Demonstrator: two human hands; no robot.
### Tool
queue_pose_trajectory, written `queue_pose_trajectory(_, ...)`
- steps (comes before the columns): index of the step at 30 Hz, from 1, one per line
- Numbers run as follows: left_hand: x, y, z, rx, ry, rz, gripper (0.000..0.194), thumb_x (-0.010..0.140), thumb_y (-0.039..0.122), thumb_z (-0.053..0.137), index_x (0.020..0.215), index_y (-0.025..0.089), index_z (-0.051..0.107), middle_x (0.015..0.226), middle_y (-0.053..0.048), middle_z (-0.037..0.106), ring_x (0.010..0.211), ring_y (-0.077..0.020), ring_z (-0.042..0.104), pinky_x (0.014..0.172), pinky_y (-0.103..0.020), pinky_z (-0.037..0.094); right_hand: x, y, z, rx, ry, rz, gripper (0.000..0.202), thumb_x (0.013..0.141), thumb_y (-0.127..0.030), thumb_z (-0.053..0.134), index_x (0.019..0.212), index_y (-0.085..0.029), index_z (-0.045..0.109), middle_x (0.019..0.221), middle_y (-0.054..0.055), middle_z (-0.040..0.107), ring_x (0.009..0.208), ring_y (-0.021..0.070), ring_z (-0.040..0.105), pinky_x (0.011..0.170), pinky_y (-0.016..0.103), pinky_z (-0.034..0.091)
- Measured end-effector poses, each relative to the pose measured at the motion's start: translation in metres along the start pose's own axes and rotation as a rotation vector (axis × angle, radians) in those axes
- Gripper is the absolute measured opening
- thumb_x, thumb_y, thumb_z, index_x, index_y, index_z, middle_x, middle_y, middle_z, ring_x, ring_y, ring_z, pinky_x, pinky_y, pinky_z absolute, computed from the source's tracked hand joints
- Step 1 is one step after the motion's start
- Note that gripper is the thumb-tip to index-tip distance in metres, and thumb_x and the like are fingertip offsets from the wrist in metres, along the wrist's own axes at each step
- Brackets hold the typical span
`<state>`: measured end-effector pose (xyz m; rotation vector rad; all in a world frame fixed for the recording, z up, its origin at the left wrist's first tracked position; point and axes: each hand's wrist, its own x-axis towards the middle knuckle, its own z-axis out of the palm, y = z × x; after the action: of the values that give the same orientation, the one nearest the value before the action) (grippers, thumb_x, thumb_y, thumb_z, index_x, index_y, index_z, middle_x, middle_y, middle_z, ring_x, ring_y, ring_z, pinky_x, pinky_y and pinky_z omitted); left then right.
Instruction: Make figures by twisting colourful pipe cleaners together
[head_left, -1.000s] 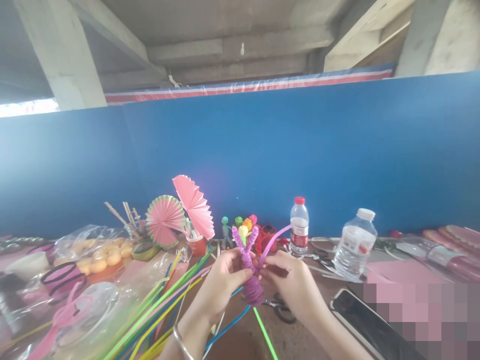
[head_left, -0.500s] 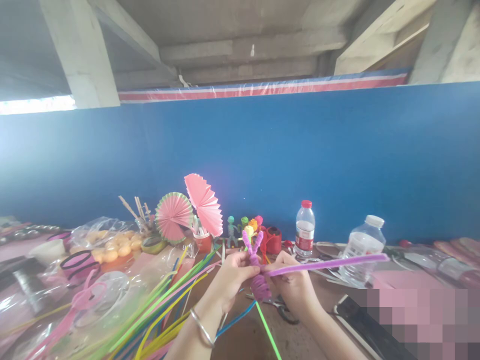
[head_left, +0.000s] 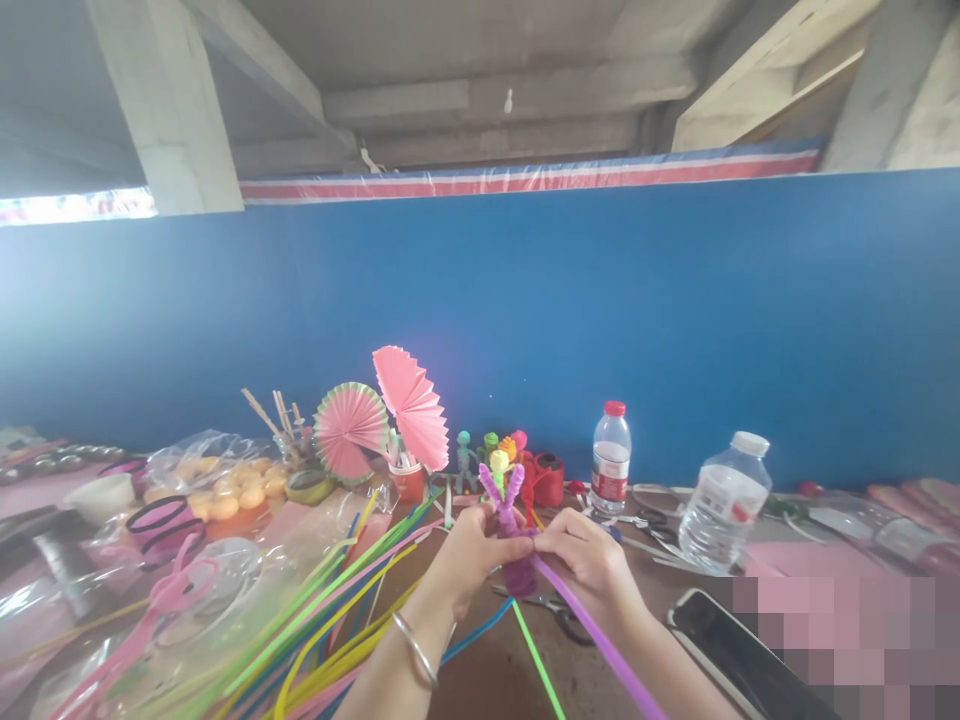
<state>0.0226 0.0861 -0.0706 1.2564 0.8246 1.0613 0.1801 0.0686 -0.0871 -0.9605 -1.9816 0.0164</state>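
My left hand [head_left: 474, 555], a silver bangle on its wrist, is closed around a purple pipe-cleaner figure [head_left: 519, 578]. Two fuzzy prongs stand up from the figure in a V, and its lower part is a thick coil. Against the figure's right side, the fingertips of my right hand [head_left: 589, 552] are pinched on a purple pipe cleaner [head_left: 600, 645]. Its long loose end slants down to the right, over my right forearm. Fingers partly cover the wrapped middle. Below the hands lie scissors [head_left: 571, 625] and a green pipe cleaner [head_left: 537, 660].
Many coloured pipe cleaners [head_left: 322, 620] spread over the left side. Small pipe-cleaner figures [head_left: 465, 462], a pink paper fan [head_left: 412, 408] and a red-capped bottle [head_left: 611, 460] line the back. At right are a white-capped bottle [head_left: 724, 505] and a phone [head_left: 739, 650].
The purple pipe cleaner's loose end has swung from pointing right to slanting down toward me. My right fingers have closed in at the figure's side; my left hand still holds the figure.
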Motion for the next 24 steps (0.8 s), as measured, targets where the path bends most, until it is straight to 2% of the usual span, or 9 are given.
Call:
queue_pose_trajectory(3, -0.001, 0.0, -0.001, 0.056, 0.011, -0.013, 0.027, 0.058, 0.019, 0.072, 0.081, 0.013, 0.058, 0.069, 0.0, 0.059, 0.068, -0.0142, 0.056, 0.065, -0.026, 0.043, 0.0, 0.0, 0.0, 0.01, 0.03, 0.104, 0.007, 0.077, -0.018, 0.051, 0.075, -0.02, 0.058, 0.065, 0.0, 0.054, 0.061, 0.0136, 0.053, 0.057, 0.023, 0.04)
queue_pose_trajectory(5, 0.0, 0.001, -0.002, 0.121, 0.018, -0.016, 0.027, 0.057, 0.018, 0.071, 0.081, 0.013, 0.059, 0.069, 0.0, 0.06, 0.067, -0.0146, 0.056, 0.063, -0.026, 0.044, 0.001, 0.0, 0.0, 0.015, 0.044, 0.156, 0.011, 0.076, -0.016, 0.053, 0.086, -0.02, 0.056, 0.07, 0.0, 0.057, 0.064, 0.0139, 0.054, 0.06, 0.023, 0.042)
queue_pose_trajectory(7, 0.001, 0.001, -0.002, 0.171, 0.016, 0.007, 0.026, 0.056, 0.015, 0.07, 0.079, 0.013, 0.059, 0.07, -0.001, 0.062, 0.067, -0.0151, 0.057, 0.063, -0.025, 0.044, 0.002, 0.002, -0.001, 0.012, 0.002, 0.123, 0.015, 0.078, -0.015, 0.051, 0.091, -0.021, 0.056, 0.076, 0.002, 0.058, 0.07, 0.0147, 0.055, 0.064, 0.024, 0.042)
queue_pose_trajectory(12, 0.006, -0.002, -0.002, 0.277, 0.036, 0.072, 0.027, 0.055, 0.01, 0.066, 0.08, 0.013, 0.057, 0.073, -0.001, 0.064, 0.07, -0.0166, 0.059, 0.061, -0.024, 0.044, 0.005, 0.002, -0.001, -0.032, -0.068, 0.068, 0.02, 0.084, -0.015, 0.04, 0.079, -0.019, 0.059, 0.077, 0.005, 0.056, 0.073, 0.0171, 0.052, 0.066, 0.028, 0.04)
queue_pose_trajectory(16, 0.002, 0.002, 0.002, 0.55, 0.084, 0.192, 0.016, 0.062, 0.012, 0.06, 0.078, 0.014, 0.058, 0.069, 0.0, 0.063, 0.064, -0.0148, 0.058, 0.056, -0.022, 0.041, 0.006, -0.002, -0.001, 0.053, -0.084, 0.133, 0.02, 0.084, -0.016, 0.039, 0.079, -0.017, 0.058, 0.078, 0.006, 0.055, 0.074, 0.018, 0.051, 0.067, 0.029, 0.039)
queue_pose_trajectory(20, -0.006, 0.011, 0.006, 0.869, 0.103, 0.376, 0.015, 0.068, 0.011, 0.054, 0.08, 0.02, 0.058, 0.07, 0.002, 0.063, 0.065, -0.0138, 0.055, 0.059, -0.022, 0.038, 0.008, -0.006, -0.006, 0.225, -0.126, 0.386, 0.021, 0.079, -0.016, 0.042, 0.065, -0.017, 0.057, 0.063, 0.002, 0.053, 0.058, 0.0143, 0.047, 0.055, 0.025, 0.035)
queue_pose_trajectory(22, -0.007, 0.013, 0.008, 1.029, 0.106, 0.485, 0.013, 0.07, 0.011, 0.054, 0.078, 0.021, 0.058, 0.072, 0.002, 0.063, 0.07, -0.015, 0.055, 0.064, -0.024, 0.036, 0.008, -0.006, -0.009, 0.389, -0.188, 0.547, 0.02, 0.075, -0.019, 0.046, 0.057, -0.016, 0.055, 0.05, -0.003, 0.044, 0.048, 0.0105, 0.038, 0.047, 0.023, 0.027)
queue_pose_trajectory(24, -0.008, 0.012, 0.008, 1.161, 0.109, 0.613, 0.008, 0.074, 0.014, 0.053, 0.076, 0.02, 0.057, 0.072, 0.001, 0.062, 0.072, -0.0157, 0.054, 0.067, -0.027, 0.035, 0.008, -0.007, -0.011, 0.617, -0.233, 0.686, 0.017, 0.072, -0.021, 0.051, 0.057, -0.015, 0.055, 0.045, -0.006, 0.037, 0.044, 0.0075, 0.03, 0.044, 0.022, 0.02)
